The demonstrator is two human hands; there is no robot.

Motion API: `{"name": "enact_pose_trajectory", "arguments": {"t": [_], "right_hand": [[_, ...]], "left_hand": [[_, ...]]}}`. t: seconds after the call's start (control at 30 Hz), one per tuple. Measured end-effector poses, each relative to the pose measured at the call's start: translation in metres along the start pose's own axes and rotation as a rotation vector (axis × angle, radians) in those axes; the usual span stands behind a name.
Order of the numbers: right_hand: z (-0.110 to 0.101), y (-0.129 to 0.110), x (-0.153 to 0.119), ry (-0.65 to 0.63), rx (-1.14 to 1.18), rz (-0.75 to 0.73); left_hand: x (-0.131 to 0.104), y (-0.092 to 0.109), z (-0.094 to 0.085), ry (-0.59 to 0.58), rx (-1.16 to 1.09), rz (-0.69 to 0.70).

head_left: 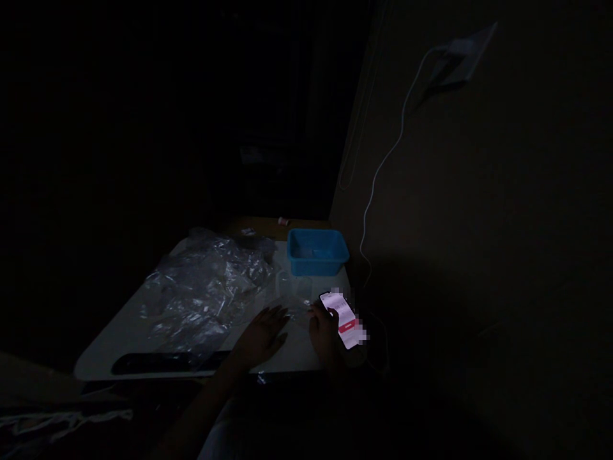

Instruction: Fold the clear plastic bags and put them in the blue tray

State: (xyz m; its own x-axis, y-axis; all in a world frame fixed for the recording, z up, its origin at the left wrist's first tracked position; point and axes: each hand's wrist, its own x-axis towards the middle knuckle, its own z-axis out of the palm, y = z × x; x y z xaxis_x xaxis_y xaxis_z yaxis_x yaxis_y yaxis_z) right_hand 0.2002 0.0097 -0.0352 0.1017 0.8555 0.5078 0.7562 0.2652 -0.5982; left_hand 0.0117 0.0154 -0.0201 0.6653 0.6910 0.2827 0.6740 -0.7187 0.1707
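Observation:
Very little light falls on the scene. My left hand [261, 337] lies palm down over the white tabletop [110, 332], fingers stretched out and holding nothing I can see. Its fingertips are beside a clear, shiny plastic piece [297, 313] whose kind I cannot make out. My right hand [323, 332] is at the left edge of a lit smartphone [345, 319]. One finger reaches over the screen; whether it touches the glass is unclear. Its other fingers are partly bent near the clear plastic, apart from that finger. The phone screen shows a pale page with a red band.
A crumpled heap of clear plastic bags [205, 287] covers the table's left side. A blue basin [318, 265] stands at the back right. Behind it lies a small spool-like item [283, 222]. A white cable [402, 121] hangs from a wall socket [462, 57] on the right.

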Motion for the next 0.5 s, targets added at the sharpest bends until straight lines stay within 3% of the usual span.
{"name": "enact_pose_trajectory", "arguments": {"t": [0.5], "right_hand": [[0.0001, 0.0010, 0.0005, 0.038, 0.014, 0.055]], "left_hand": [[-0.0003, -0.0009, 0.0011, -0.017, 0.037, 0.008]]}}
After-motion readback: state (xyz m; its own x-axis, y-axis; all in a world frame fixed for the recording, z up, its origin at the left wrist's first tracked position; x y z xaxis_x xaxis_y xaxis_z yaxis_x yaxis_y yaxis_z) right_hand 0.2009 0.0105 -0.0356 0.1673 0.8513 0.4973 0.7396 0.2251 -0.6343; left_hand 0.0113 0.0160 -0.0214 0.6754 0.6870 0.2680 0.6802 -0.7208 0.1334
